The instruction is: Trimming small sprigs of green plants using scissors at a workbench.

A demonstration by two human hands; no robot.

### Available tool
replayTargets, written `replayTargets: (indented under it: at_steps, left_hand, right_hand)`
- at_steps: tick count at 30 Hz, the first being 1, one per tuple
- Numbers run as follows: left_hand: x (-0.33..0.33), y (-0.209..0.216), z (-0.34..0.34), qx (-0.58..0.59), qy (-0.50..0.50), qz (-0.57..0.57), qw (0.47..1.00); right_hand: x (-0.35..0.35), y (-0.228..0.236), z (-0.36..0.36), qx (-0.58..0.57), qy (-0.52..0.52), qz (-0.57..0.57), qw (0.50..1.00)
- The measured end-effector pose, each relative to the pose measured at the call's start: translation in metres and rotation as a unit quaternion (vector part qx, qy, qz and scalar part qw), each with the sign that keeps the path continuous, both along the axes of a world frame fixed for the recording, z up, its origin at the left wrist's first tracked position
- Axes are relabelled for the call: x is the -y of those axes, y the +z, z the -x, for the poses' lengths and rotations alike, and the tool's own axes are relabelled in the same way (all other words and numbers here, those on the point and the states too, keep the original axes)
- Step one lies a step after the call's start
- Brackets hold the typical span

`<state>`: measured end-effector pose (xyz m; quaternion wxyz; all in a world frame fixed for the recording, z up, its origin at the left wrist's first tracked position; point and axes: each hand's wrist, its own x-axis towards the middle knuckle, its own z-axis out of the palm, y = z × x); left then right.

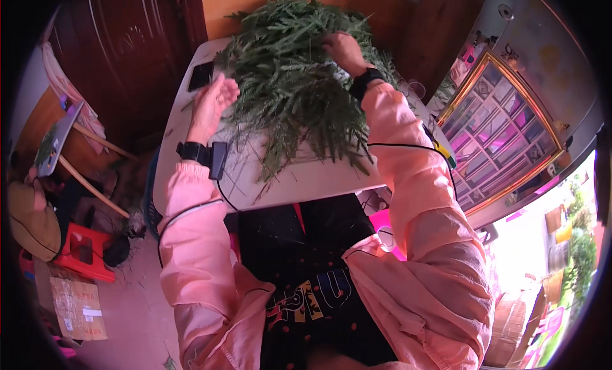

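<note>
A large heap of green conifer branches [287, 83] covers much of the white table [255, 194], with sprigs hanging toward its near edge. My left hand [215, 103] is at the heap's left side, fingers stretched out and nothing visible in them. Over the far right part of the heap, my right hand [346, 53] bends its fingers down onto an evergreen branch; the fingertips are partly lost among the needles. Both wrists wear black straps, and a small dark box with a cable sits at the left one.
A dark phone [201, 76] lies by the table's left edge. To the left are a red plastic stool [86, 250], a cardboard box [78, 309] and another person [32, 220] beside a small table. A gold-framed panel [503, 134] stands at right.
</note>
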<state>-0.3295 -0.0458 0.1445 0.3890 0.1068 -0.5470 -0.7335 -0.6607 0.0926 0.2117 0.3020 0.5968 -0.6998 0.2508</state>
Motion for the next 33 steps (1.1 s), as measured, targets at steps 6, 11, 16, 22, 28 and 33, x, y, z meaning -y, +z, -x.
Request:
replayTargets:
  at_steps: [6,11,16,22,28,33]
  left_hand:
    - [-0.006,0.0,-0.005,-0.04,-0.027,-0.023,0.999]
    - [-0.018,-0.001,0.005,-0.05,-0.106,0.057,0.991]
    - [-0.023,-0.003,0.005,-0.032,-0.131,0.059,0.989]
    - [-0.023,-0.006,0.008,-0.02,-0.132,0.054,0.99]
    - [-0.025,-0.006,0.007,-0.011,-0.134,0.034,0.99]
    - [-0.025,-0.006,0.006,-0.008,-0.131,0.033,0.991]
  right_hand:
    - [-0.053,-0.011,-0.039,0.064,0.038,0.058,0.996]
    - [-0.083,0.003,-0.039,-0.052,-0.027,0.183,0.981]
    - [-0.099,0.005,-0.031,0.172,0.039,0.198,0.964]
    - [-0.104,-0.002,-0.012,0.277,0.094,0.195,0.936]
    - [-0.116,0.002,0.009,0.304,0.106,0.347,0.881]
    - [-0.121,0.001,0.017,0.281,0.085,0.381,0.877]
